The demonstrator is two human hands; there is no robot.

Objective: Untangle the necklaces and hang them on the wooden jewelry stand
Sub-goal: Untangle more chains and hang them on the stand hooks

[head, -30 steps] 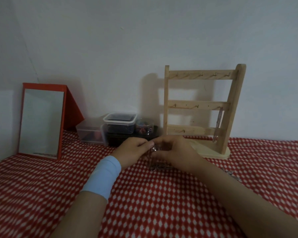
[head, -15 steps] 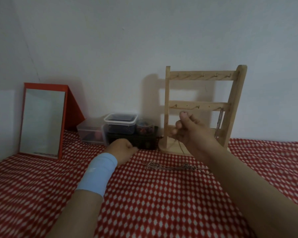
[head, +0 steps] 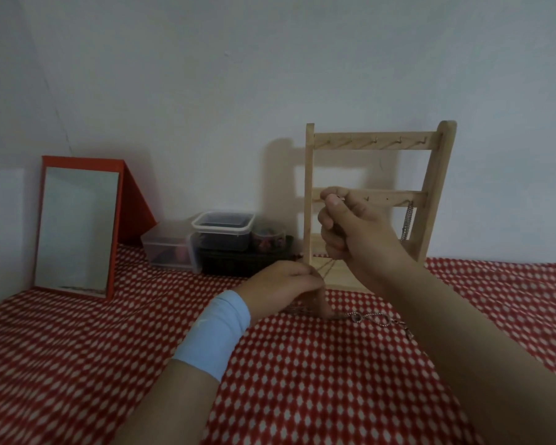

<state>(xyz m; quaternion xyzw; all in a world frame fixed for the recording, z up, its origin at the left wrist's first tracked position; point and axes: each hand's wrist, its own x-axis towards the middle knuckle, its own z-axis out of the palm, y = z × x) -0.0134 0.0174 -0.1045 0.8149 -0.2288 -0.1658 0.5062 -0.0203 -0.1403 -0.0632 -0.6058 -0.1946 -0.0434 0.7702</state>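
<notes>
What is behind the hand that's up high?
The middle bar of the stand, with small hooks. The right hand, pinching a thin necklace, covers the bar's left part, so any hooks there are hidden.

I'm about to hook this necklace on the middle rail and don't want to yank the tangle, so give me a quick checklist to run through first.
1. Grip: the right hand pinches the thin chain up at the middle rail: ok.
2. Free hooks on that rail: ok; only its far right end carries a hanging silver chain.
3. Tangle: whether the thin chain is clear of the chain on the cloth: cannot tell; its lower end runs behind the left hand.
4. What the left hand holds down: cannot tell.
5. Footing: the wooden stand is upright: ok.
</notes>
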